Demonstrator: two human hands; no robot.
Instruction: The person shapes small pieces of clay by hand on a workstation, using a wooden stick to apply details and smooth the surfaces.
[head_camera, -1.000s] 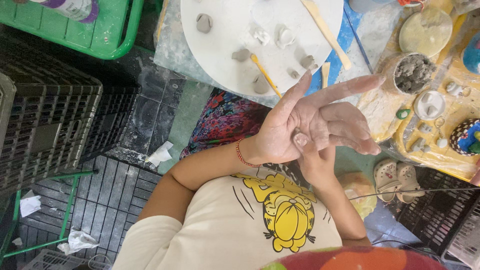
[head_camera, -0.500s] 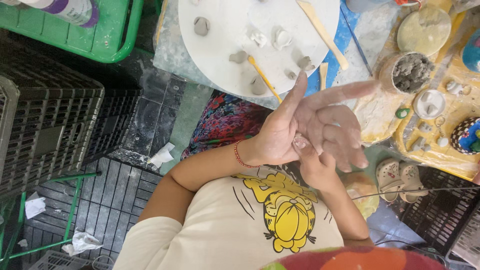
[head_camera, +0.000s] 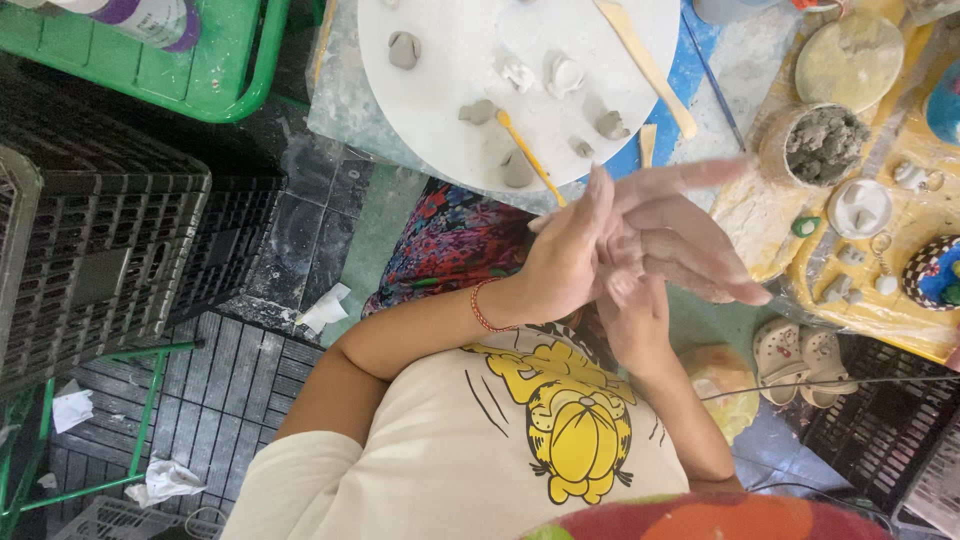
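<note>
Head view: left hand (head_camera: 575, 265) presses right hand (head_camera: 655, 270) (fingers blurred, perhaps rubbing).

Hands: two, the left hand (head_camera: 565, 265) and the right hand (head_camera: 665, 250), pressed palm to palm.
Round white board (head_camera: 450, 60), above the hands: one.
Grey clay lumps (head_camera: 404, 48) on the board: about seven.
Wooden sticks (head_camera: 645, 65) above the hands: two, plus one yellow tool (head_camera: 528, 152).
Pot of clay (head_camera: 822, 142), right of the hands: one.
Green crate (head_camera: 150, 65), far left: one.
Black crates (head_camera: 90, 240), left: at least two.
</note>
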